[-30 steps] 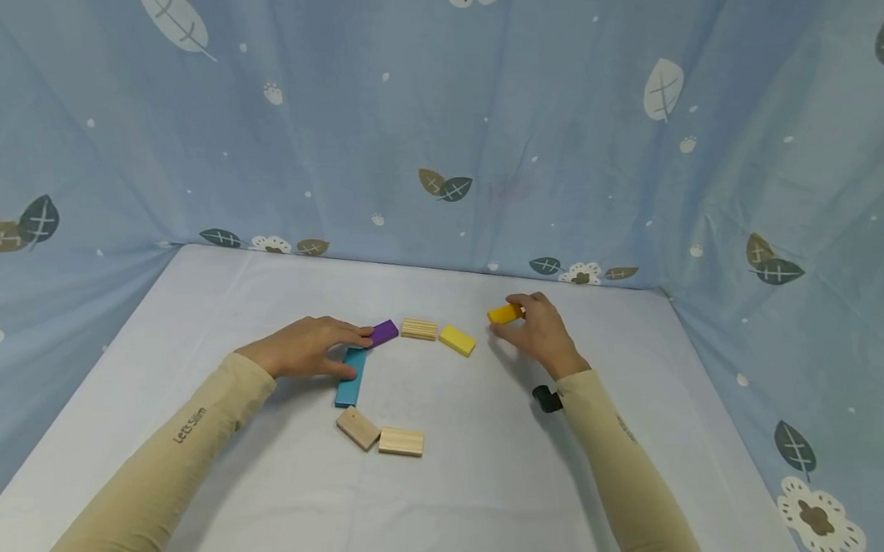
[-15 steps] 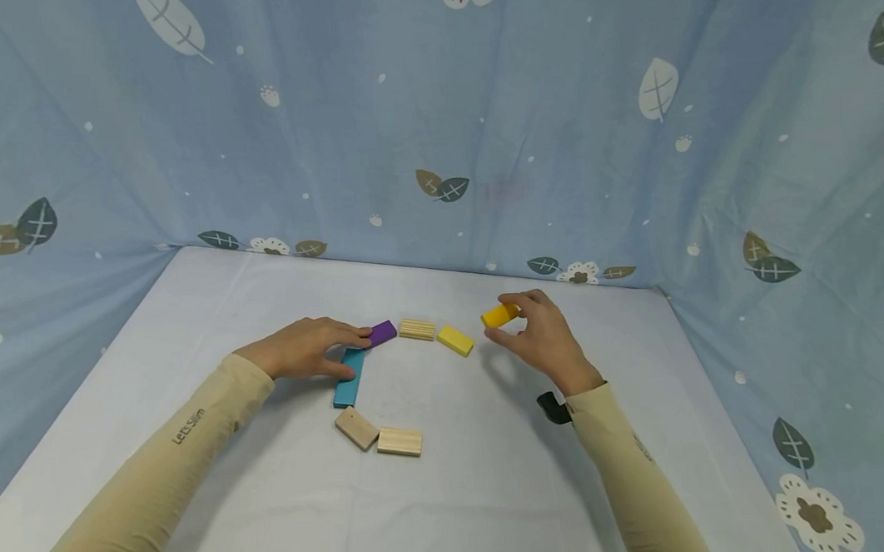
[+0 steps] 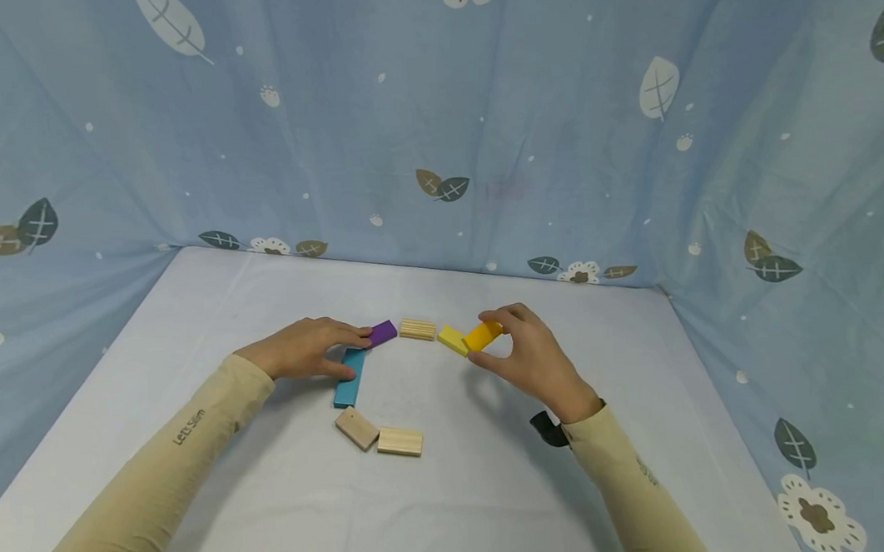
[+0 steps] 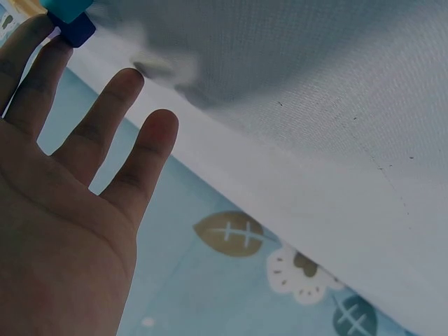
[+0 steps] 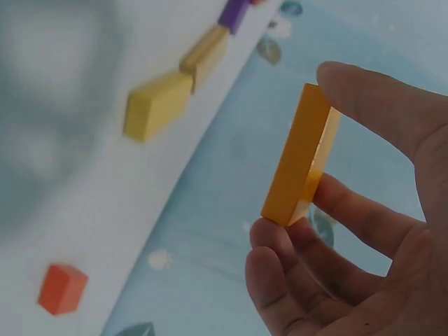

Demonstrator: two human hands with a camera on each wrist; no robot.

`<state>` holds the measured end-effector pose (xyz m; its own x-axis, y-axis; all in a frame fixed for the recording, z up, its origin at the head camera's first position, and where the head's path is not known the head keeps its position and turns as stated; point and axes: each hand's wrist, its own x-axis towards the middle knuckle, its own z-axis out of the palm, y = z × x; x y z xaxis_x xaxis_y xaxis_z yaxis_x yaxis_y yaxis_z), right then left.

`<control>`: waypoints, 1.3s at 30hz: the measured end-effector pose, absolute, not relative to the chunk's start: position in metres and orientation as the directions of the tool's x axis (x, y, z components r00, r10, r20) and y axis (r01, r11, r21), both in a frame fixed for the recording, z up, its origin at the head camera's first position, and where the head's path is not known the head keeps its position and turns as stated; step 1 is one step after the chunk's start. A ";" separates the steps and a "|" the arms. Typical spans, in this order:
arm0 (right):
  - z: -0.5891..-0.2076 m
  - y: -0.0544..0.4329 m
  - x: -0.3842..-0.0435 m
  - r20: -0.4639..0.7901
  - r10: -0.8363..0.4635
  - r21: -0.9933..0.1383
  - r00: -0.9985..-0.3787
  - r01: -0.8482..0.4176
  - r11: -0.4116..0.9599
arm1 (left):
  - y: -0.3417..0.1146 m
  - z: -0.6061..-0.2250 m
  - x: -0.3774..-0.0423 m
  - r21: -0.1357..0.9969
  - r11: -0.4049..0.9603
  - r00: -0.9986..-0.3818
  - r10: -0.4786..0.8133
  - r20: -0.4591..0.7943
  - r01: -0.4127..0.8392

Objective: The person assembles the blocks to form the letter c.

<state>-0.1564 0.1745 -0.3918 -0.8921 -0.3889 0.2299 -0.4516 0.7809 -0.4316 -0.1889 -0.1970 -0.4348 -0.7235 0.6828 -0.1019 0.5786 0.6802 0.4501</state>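
Note:
My right hand (image 3: 534, 356) pinches an orange-yellow block (image 5: 299, 154) between thumb and fingertips. It is held up above the table, and in the head view it overlaps the right end of a lighter yellow block (image 3: 450, 339). My left hand (image 3: 303, 347) reaches over the left side of the row, its fingertips at a purple block (image 3: 383, 333) and its thumb at the long blue block (image 3: 347, 389). In the left wrist view the fingers are spread and nearly straight. A striped wooden block (image 3: 418, 329) lies between the purple and the yellow ones.
Two plain wooden blocks, one slanted (image 3: 357, 429) and one level (image 3: 401, 441), continue the curved line nearer the front. A red block (image 5: 63, 289) lies on the white table (image 3: 454, 509) in the right wrist view. Blue leaf-patterned cloth (image 3: 314, 133) hangs behind the table's back edge.
My right hand has moved left with the orange-yellow block, from apart to overlapping the lighter yellow block, and tilted it. The left hand and the laid blocks stay put.

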 end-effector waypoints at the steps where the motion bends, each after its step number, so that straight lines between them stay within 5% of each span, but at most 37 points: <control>1: -0.393 0.173 -0.153 0.219 -0.401 -0.434 -0.889 -0.457 0.776 | -0.197 -0.435 -0.189 0.451 0.683 -0.725 0.680 -0.106 0.575; 19: -0.431 0.150 -0.111 -0.050 -0.532 -0.403 -0.845 -0.470 0.785 | -0.199 -0.434 -0.188 0.452 0.688 -0.730 0.674 -0.109 0.568; 39: -0.437 0.153 -0.110 -0.121 -0.642 -0.394 -0.757 -0.557 0.731 | -0.198 -0.434 -0.189 0.450 0.696 -0.733 0.669 -0.122 0.560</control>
